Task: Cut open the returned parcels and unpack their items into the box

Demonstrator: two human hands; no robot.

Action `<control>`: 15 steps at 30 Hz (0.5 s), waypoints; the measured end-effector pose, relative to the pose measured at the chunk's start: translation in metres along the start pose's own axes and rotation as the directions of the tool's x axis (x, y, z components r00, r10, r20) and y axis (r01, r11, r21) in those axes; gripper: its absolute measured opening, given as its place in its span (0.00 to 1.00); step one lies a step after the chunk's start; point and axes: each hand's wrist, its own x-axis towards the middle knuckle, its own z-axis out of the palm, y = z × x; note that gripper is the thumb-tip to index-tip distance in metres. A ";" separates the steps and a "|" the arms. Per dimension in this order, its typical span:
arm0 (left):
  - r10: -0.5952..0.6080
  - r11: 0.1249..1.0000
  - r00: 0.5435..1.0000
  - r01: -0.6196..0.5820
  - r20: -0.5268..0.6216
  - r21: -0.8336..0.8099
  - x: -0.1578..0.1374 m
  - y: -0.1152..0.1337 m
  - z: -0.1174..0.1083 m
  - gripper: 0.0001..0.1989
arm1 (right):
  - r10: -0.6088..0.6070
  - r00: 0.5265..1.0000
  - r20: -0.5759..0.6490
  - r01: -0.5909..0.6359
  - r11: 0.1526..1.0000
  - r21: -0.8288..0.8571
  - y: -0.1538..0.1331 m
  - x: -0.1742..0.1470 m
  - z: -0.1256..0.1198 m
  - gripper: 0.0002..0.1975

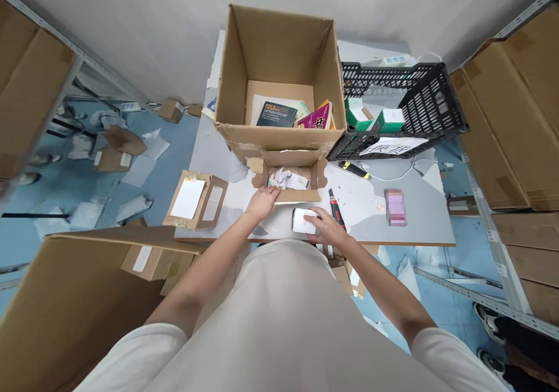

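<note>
A small open cardboard box sits on the table in front of me, with crumpled paper inside. My left hand grips its front left corner, the fingertips over the rim. Just in front of that box, near the table edge, my right hand is closed around a small white box. Right of the white box lies a red and black utility knife.
A large open carton holding several books stands behind. Beside it is a black plastic crate with green and white boxes. A yellow and black cutter, a pink blurred item and a taped parcel share the table. Another big carton stands left.
</note>
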 end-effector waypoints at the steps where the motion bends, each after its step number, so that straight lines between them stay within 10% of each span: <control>1: -0.018 1.000 0.999 0.017 0.028 0.013 0.004 -0.001 0.001 0.26 | -0.008 1.000 -0.014 0.008 1.000 0.005 -0.004 0.000 -0.009 0.22; 8: -0.081 0.996 0.992 0.077 0.101 0.041 0.010 -0.001 -0.009 0.26 | 0.110 0.917 -0.383 -0.133 0.991 -0.032 -0.028 -0.021 -0.157 0.29; 15: -0.109 0.994 0.990 0.109 0.093 0.007 0.010 0.000 -0.013 0.28 | 0.064 0.379 -0.923 -0.554 0.815 -0.171 0.069 0.007 -0.318 0.29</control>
